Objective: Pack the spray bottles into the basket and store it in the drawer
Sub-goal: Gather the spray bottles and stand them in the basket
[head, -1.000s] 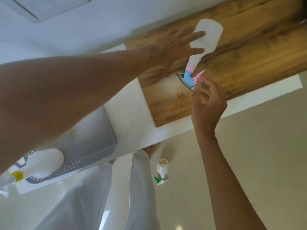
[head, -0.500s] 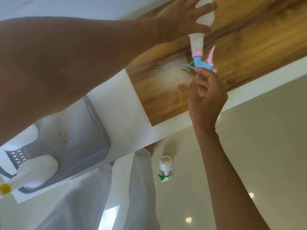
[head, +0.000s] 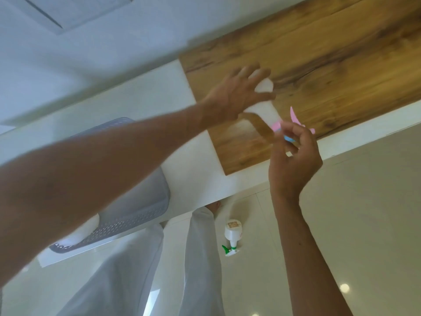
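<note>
Spray bottle (head: pixel 264 103) now lower, left hand (head: pixel 234 96) clasping its body, right hand (head: pixel 293 153) pinching its nozzle

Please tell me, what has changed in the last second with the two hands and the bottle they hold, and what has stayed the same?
The white spray bottle with the pink and blue trigger head has been lifted off the wooden board and carried toward the grey perforated plastic basket. The left hand still grips its body; the right hand stays at the head. The green-nozzled bottle on the floor has not moved.
</note>
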The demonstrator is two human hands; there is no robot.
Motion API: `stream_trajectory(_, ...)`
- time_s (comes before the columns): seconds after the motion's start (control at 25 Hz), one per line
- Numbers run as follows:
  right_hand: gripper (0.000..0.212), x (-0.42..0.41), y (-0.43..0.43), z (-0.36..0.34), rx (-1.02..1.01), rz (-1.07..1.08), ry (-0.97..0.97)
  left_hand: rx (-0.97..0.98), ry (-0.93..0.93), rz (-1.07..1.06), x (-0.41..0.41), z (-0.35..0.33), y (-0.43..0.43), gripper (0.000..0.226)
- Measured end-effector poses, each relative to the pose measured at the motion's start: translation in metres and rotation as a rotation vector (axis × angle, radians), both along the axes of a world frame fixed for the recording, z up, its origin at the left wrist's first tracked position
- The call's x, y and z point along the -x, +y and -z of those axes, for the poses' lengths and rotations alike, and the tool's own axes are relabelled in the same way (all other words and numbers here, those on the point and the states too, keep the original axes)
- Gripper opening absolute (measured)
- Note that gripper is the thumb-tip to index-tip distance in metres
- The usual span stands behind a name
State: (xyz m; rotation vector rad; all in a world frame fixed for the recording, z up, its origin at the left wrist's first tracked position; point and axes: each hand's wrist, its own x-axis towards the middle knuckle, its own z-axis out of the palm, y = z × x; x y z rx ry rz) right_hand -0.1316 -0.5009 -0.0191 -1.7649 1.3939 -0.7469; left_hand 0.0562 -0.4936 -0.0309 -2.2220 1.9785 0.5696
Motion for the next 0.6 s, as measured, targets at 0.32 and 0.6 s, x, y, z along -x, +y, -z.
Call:
stream_trajectory(0.32, 0.035, -0.018, 0.100, -0.043, -0.285, 0.172, -0.176, 0.279, 0.637, -0.916, 0.052, -0.012, 0.148, 0.088)
stream_trajectory(0.6, 0.037, -0.091, 0.197, -0.092, -0.394, -0.489, -0.236, 0.408, 0.782, -1.165, 0.041, -0.054, 0.317, 0.084)
